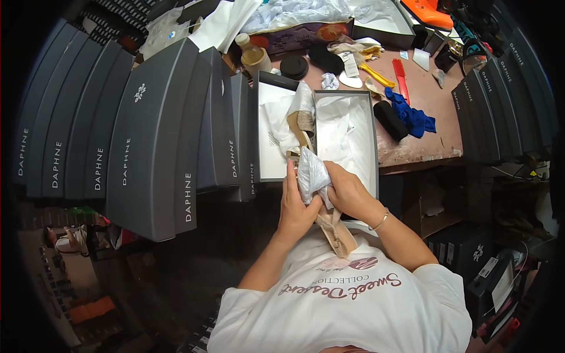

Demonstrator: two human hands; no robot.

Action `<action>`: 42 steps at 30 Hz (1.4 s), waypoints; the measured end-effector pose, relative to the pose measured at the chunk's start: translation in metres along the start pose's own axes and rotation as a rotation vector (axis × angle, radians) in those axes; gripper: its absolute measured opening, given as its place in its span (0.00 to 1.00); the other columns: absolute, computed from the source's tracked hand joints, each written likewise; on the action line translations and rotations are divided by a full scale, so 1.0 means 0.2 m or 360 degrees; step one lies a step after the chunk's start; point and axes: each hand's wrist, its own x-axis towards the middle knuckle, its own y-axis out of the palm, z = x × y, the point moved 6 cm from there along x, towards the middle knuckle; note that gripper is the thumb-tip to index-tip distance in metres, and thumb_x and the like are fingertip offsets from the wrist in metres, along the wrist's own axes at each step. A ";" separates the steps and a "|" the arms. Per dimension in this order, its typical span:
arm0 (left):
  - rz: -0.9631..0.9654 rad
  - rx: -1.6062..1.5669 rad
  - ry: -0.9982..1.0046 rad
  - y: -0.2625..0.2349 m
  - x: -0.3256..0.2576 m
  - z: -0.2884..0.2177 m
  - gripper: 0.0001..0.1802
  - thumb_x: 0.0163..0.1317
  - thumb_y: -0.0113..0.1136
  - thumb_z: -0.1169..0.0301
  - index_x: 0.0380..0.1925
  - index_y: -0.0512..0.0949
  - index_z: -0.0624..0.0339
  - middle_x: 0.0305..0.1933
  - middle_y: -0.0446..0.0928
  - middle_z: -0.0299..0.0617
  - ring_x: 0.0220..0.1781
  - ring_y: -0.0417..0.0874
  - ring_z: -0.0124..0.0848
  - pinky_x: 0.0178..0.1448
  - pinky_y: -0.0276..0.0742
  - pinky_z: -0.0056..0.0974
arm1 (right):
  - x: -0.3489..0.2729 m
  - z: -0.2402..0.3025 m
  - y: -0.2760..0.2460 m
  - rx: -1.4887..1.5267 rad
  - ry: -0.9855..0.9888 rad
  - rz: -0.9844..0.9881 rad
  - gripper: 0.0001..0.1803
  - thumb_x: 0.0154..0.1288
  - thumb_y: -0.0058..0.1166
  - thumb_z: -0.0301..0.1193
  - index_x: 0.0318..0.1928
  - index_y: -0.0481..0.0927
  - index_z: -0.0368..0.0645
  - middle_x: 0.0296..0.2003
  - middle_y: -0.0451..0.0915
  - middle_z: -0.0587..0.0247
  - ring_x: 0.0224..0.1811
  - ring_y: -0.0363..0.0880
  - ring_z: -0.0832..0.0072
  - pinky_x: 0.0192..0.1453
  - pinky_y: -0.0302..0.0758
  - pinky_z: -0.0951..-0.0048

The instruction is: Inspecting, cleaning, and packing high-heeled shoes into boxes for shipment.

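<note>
While the pinkish bench [432, 97] lies cluttered between upright dark-grey shoeboxes [156, 129], an open shoebox [272, 170] carries white tissue [275, 117] and a beige heeled shoe [303, 122]; just before it, left hand [298, 210] and right hand [351, 192] together grip another beige shoe [337, 235], crinkled white wrapping [313, 175] at its upper end.

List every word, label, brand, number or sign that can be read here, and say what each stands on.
Left dark grey boxes: pale capitals, legible, plus an emblem on one; wording withheld.
Right dark grey boxes: similar pale capitals; wording withheld.
White shirt: reddish-brown lettering, legible; wording withheld.
White slip on the table: print too small to read.
Lower-right dark boxes: pale emblem; white label too small to read.
</note>
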 end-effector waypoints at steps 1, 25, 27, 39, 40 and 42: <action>-0.0111 -0.0016 0.0074 0.00 0.01 0.02 0.45 0.50 0.55 0.82 0.70 0.49 0.65 0.56 0.73 0.59 0.54 0.78 0.41 0.60 0.71 0.40 | -0.01 0.04 -0.02 0.0018 -0.0033 0.0005 0.24 0.54 0.48 0.22 0.54 0.65 0.32 0.40 0.73 0.38 0.39 0.76 0.42 0.42 0.74 0.52; 0.0225 -0.0697 0.0012 0.19 0.22 -0.03 0.46 0.54 0.57 0.81 0.72 0.47 0.59 0.71 0.56 0.56 0.72 0.59 0.41 0.70 0.59 0.44 | -0.06 -0.11 -0.23 -0.0049 -0.0037 -0.0227 0.32 0.57 0.46 0.23 0.65 0.60 0.30 0.51 0.72 0.38 0.44 0.78 0.53 0.47 0.76 0.61; 0.0355 -0.0579 0.0067 0.12 0.34 -0.01 0.53 0.60 0.64 0.70 0.74 0.36 0.55 0.76 0.43 0.53 0.77 0.46 0.44 0.72 0.52 0.55 | 0.07 -0.17 -0.37 0.0209 0.0467 -0.0173 0.28 0.57 0.45 0.23 0.60 0.66 0.27 0.44 0.78 0.41 0.36 0.80 0.65 0.41 0.76 0.66; -0.0161 0.0674 0.0030 0.27 0.78 0.46 0.42 0.54 0.61 0.68 0.68 0.54 0.65 0.59 0.65 0.64 0.58 0.69 0.60 0.64 0.62 0.54 | 0.23 -0.42 -0.18 -0.0231 0.0078 -0.0217 0.25 0.63 0.56 0.34 0.57 0.72 0.33 0.57 0.68 0.38 0.62 0.66 0.45 0.66 0.64 0.56; -0.0175 0.0819 0.0091 0.30 0.79 0.42 0.43 0.53 0.61 0.69 0.68 0.53 0.64 0.57 0.66 0.64 0.57 0.69 0.60 0.64 0.62 0.55 | 0.23 -0.38 -0.18 -0.0285 0.0004 -0.0218 0.24 0.63 0.57 0.33 0.57 0.72 0.34 0.58 0.69 0.40 0.62 0.66 0.47 0.66 0.64 0.57; -0.0243 0.0746 0.0169 0.30 0.80 0.43 0.43 0.50 0.61 0.71 0.67 0.55 0.62 0.56 0.69 0.63 0.56 0.70 0.58 0.64 0.62 0.56 | 0.23 -0.27 -0.16 -0.0395 -0.0144 -0.0224 0.23 0.63 0.58 0.32 0.56 0.73 0.36 0.58 0.69 0.45 0.62 0.67 0.50 0.67 0.64 0.60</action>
